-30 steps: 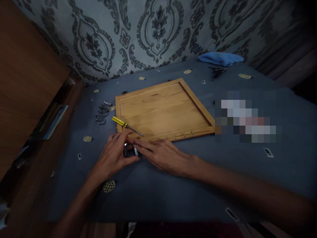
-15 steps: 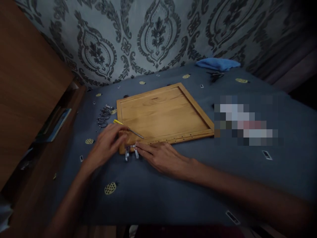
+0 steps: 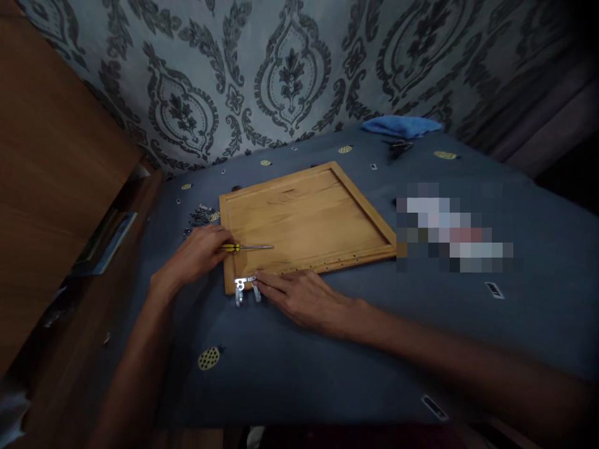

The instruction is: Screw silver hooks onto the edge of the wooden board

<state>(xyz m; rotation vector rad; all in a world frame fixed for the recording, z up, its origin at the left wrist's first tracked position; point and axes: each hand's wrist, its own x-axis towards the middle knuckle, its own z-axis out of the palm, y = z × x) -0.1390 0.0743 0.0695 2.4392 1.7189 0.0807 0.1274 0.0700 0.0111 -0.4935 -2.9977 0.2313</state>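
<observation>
My left hand (image 3: 203, 247) is closed around the yellow handle of a screwdriver (image 3: 255, 247), whose shaft points right over the wooden panel (image 3: 299, 212). At the panel's near left edge sits a silver metal double hook (image 3: 240, 284), its two curved prongs hanging over the side. My right hand (image 3: 304, 296) rests along that edge, with the fingertips pressed together on the right end of the hook. A row of small dark holes runs along the panel's near edge, right of my hand.
Several more metal hooks (image 3: 199, 217) lie in a pile left of the panel. A blue cloth (image 3: 402, 126) and a dark object (image 3: 397, 148) are at the back right. Pixelated items (image 3: 449, 227) lie to the right. A wooden cabinet (image 3: 51, 168) stands at the left.
My left hand has drawn back from the hook, and the screwdriver has swung from slanting to nearly level. The hook's left part is now uncovered. My right hand stays on the hook.
</observation>
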